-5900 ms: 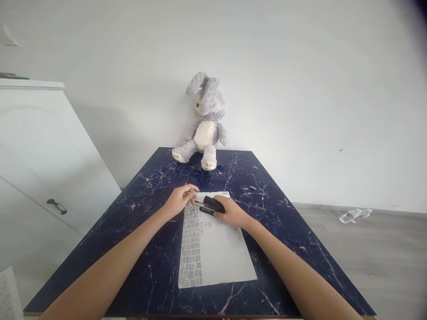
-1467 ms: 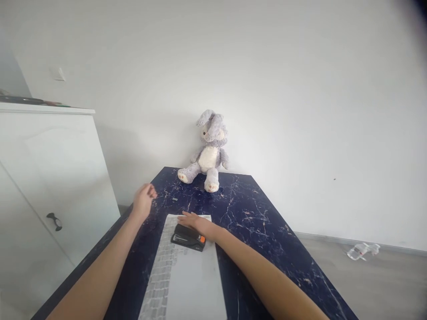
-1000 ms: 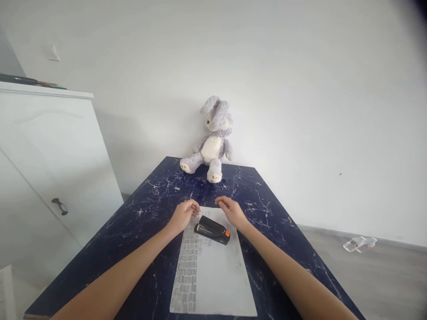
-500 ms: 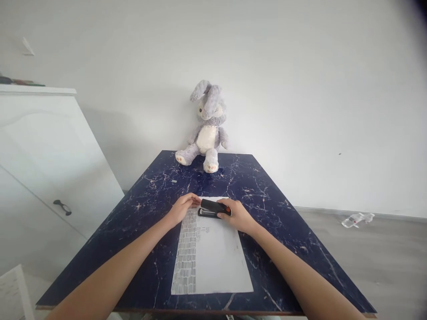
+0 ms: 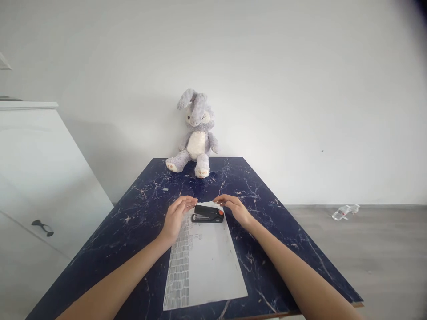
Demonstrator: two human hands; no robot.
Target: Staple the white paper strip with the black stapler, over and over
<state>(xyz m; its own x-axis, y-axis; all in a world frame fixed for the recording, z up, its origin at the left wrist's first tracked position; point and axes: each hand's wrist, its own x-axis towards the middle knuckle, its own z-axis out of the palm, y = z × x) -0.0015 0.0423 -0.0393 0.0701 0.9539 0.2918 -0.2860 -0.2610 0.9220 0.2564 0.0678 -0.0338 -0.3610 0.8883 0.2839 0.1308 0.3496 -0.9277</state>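
A black stapler (image 5: 207,214) with an orange-red button lies across the upper part of a white sheet of paper (image 5: 215,266). Dense handwriting or print runs down the sheet's left side. My left hand (image 5: 176,215) rests at the sheet's upper left corner, fingers stretched out and their tips close to the stapler's left end. On the other side, my right hand (image 5: 233,208) is off the stapler, its fingers extended over the sheet's upper right corner. Whether either hand's fingertips touch the paper is hard to tell.
The paper lies on a dark blue marbled table (image 5: 267,262). A grey plush rabbit (image 5: 196,142) sits at its far edge against the wall. A white cabinet (image 5: 40,169) stands at left. A clear plastic item (image 5: 345,212) lies on the floor at right.
My right hand has let go of the stapler and opened beside it, at the sheet's top right. The stapler now lies on the paper. The camera view has shifted slightly.
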